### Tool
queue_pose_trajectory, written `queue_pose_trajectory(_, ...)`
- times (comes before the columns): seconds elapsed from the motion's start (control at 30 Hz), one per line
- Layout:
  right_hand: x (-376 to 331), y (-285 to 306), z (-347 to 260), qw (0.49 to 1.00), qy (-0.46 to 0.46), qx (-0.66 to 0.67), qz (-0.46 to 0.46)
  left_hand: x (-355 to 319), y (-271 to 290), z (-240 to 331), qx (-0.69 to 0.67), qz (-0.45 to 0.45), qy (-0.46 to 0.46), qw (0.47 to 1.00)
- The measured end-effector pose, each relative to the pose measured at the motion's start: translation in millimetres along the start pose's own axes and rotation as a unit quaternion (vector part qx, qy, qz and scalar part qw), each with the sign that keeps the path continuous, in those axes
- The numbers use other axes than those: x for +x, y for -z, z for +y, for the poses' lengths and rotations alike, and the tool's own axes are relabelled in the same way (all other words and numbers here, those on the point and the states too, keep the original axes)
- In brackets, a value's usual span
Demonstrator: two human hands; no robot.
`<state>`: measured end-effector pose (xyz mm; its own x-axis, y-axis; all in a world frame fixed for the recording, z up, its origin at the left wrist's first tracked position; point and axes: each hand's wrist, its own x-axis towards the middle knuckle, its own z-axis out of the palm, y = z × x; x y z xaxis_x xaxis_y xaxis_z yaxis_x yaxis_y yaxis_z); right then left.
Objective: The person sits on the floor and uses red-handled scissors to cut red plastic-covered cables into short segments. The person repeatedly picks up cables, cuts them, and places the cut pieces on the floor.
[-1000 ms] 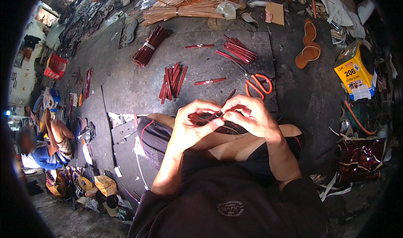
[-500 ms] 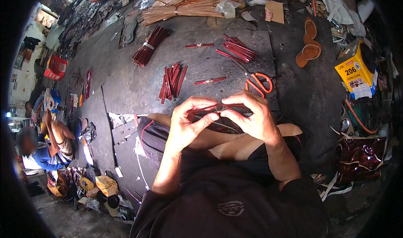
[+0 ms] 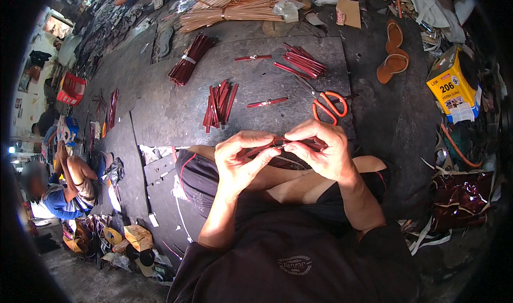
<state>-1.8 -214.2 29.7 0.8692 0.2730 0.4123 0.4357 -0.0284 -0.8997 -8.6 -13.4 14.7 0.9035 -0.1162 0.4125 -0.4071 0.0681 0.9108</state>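
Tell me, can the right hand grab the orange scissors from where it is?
Probably yes. The orange scissors lie flat on the dark board just past the right hand, with nothing between. But that hand's grip is busy pinching a red strip with the left hand.

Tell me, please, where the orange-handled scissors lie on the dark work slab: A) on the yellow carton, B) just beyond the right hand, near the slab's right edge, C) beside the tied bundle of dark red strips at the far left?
B: the orange-handled scissors lie flat on the dark work slab just beyond the right hand, near its right edge.
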Motion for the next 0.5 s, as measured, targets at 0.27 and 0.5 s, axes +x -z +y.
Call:
queue_pose_trajectory(0.27, 2.2, 2.2, -3.1, 1.000, -0.002, 0.006, -0.014, 0.5, 3.7, 4.4, 0.015, -0.022, 0.012, 1.000)
queue_pose_trajectory(0.5, -0.4, 2.7, -3.0, 0.999, 0.004, 0.016, -0.037, 3.0, 0.8, 9.3, 0.002, -0.051, 0.006, 0.999)
